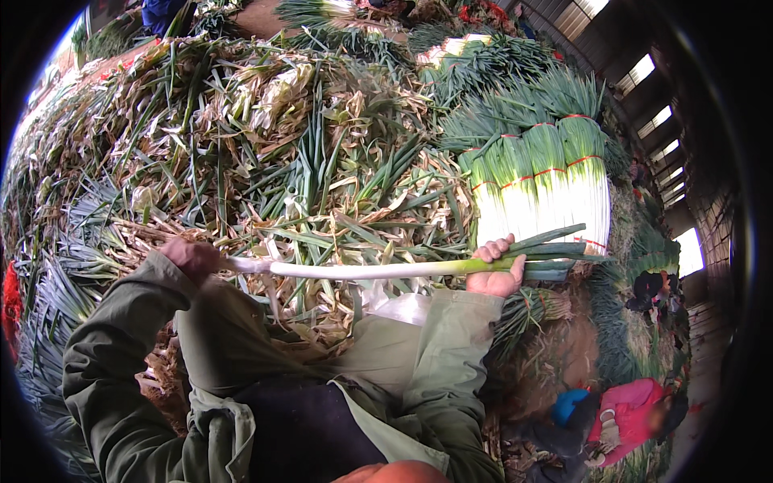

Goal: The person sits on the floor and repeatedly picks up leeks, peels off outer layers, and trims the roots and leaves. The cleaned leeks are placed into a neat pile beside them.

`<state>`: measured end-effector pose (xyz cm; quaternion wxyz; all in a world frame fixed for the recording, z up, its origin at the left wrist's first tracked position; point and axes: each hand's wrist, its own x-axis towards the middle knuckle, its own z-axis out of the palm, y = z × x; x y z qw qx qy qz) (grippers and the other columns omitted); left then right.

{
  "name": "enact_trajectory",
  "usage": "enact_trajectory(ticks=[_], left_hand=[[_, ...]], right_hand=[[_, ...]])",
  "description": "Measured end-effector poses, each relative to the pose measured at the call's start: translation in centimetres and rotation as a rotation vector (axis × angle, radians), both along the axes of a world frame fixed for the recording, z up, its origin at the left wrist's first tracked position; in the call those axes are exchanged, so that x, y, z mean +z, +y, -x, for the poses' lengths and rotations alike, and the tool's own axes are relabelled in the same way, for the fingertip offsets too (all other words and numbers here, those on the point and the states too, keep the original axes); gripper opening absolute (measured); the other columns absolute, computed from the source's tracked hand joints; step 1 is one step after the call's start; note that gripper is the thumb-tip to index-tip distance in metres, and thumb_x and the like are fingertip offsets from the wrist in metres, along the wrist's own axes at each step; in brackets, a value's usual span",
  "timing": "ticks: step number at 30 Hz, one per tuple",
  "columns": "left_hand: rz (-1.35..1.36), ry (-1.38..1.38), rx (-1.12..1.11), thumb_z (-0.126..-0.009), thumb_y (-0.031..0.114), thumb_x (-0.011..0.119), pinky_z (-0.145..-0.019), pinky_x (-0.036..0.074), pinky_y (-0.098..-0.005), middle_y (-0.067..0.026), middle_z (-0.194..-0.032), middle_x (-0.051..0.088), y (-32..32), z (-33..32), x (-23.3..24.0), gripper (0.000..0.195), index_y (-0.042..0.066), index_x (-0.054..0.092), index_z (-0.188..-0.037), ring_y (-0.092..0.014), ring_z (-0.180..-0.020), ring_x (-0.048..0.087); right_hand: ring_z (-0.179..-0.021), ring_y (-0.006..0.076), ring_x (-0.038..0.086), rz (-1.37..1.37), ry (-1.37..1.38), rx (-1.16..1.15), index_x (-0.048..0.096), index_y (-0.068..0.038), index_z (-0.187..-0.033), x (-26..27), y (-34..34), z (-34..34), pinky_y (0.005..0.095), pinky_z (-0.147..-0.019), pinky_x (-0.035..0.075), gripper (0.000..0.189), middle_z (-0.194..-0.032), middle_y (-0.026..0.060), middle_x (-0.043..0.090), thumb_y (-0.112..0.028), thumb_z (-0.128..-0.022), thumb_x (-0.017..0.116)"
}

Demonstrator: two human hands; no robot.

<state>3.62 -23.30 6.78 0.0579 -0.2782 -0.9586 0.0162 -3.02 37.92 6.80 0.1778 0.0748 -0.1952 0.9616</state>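
Note:
One long green onion [362, 271] lies level across my lap, its white shaft to the left and its green leaves to the right. My left hand [196, 259] is closed around the root end, slightly blurred. My right hand [498, 268] grips the onion where the white turns to green, with the leaf tips sticking out past the fingers. Just beyond my right hand stand several bundles of green onions [543, 187], tied with red bands, white shafts towards me. Beneath the held onion spreads a heap of stripped leaves and dry husks [338, 223].
Untrimmed green onions [66, 290] are piled at my left. A smaller bundle [543, 305] lies right of my right sleeve. A person in a pink top [628, 416] sits at the lower right. More bundles [453, 51] lie at the back, and a red net [11, 302] at the far left.

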Motion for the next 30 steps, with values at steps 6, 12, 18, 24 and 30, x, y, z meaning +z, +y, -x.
enact_trajectory(ticks=[6, 12, 18, 24, 30], left_hand=[[0.029, -0.204, 0.838, -0.095, 0.036, 0.06, -0.073, 0.053, -0.0501, -0.0201, -0.09, 0.07, -11.1, -3.4, 3.2, 0.028, 0.009, 0.069, -0.095, -0.041, -0.088, 0.068], [-0.343, -0.353, 0.366, -0.091, 0.03, 0.069, -0.07, 0.052, -0.0449, -0.0155, -0.078, 0.063, 0.6, -2.8, -2.3, 0.022, 0.008, 0.066, -0.091, -0.037, -0.077, 0.065], [-0.544, -0.116, -0.019, -0.067, 0.023, 0.078, -0.099, 0.039, -0.0446, -0.0056, -0.124, 0.06, 13.8, -2.5, -1.3, 0.063, 0.017, 0.063, -0.128, -0.028, -0.114, 0.056], [-0.582, 0.289, -0.063, -0.079, 0.023, 0.074, -0.108, 0.032, -0.0523, -0.0118, -0.138, 0.057, 16.5, 0.0, 2.1, 0.06, 0.01, 0.058, -0.136, -0.034, -0.128, 0.05], [-0.62, 0.07, -0.361, -0.084, 0.017, 0.073, -0.061, 0.053, -0.0405, -0.0079, -0.078, 0.059, 14.2, 1.8, 0.2, 0.014, 0.006, 0.066, -0.088, -0.027, -0.072, 0.064]], right_hand=[[-0.068, 0.0164, 0.05, 0.079, 0.06, -0.253, 0.054, -0.002, -0.11, 3.0, 10.6, -2.5, 0.0297, -0.061, 0.044, 0.057, -0.085, 0.0049, 0.054, -0.055, -0.104, 0.034], [-0.074, 0.0179, 0.049, 0.046, 0.102, -0.199, 0.055, -0.003, -0.111, 1.1, 7.5, 0.2, 0.0319, -0.063, 0.043, 0.048, -0.09, 0.0055, 0.054, -0.049, -0.101, 0.045], [-0.074, 0.0175, 0.049, 0.059, 0.072, -0.159, 0.056, -0.003, -0.111, 0.8, 4.2, 0.9, 0.0306, -0.063, 0.042, 0.044, -0.091, 0.0056, 0.054, -0.045, -0.1, 0.047], [-0.075, 0.0173, 0.048, 0.081, 0.016, -0.064, 0.056, 0.0, -0.113, -0.1, 3.1, 0.1, 0.0307, -0.063, 0.043, 0.048, -0.092, 0.006, 0.053, -0.045, -0.101, 0.046], [-0.074, 0.0163, 0.046, 0.113, 0.051, -0.027, 0.055, 0.0, -0.113, 0.0, 4.0, -0.3, 0.0289, -0.063, 0.042, 0.048, -0.092, 0.0045, 0.052, -0.046, -0.102, 0.044]])
